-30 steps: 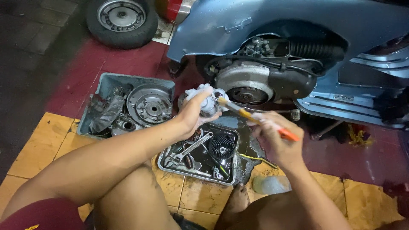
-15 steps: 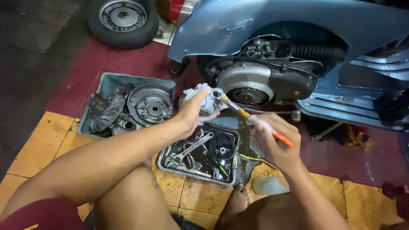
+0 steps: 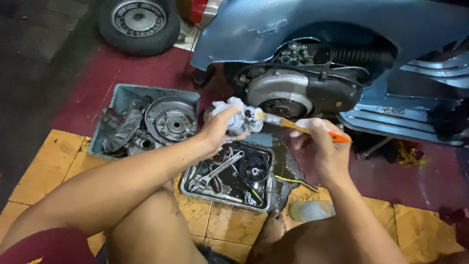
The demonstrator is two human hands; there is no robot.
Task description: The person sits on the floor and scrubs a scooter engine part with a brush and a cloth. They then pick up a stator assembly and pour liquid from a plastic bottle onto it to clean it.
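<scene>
My left hand (image 3: 217, 128) grips a small grey metal carburettor (image 3: 239, 117) above a shallow metal tray (image 3: 193, 188). My right hand (image 3: 320, 149) holds an orange-handled brush (image 3: 298, 126) whose bristle tip touches the carburettor's right side. The tray under both hands holds dark liquid, a wrench (image 3: 217, 172), a finned cylinder part (image 3: 253, 168) and small pieces. Directly behind the hands is the open engine (image 3: 288, 90) of a blue scooter (image 3: 342, 29).
A grey plastic bin (image 3: 122, 93) at the left holds a round drum plate (image 3: 171, 120) and other greasy parts. A loose wheel (image 3: 139, 19) lies at the top left. My knees and a bare foot (image 3: 271, 230) rest on yellow tiles beside a clear bottle (image 3: 310, 210).
The brush tip has shifted slightly along the carburettor, and my right hand has lowered and moved a little nearer to it. My left hand keeps its hold.
</scene>
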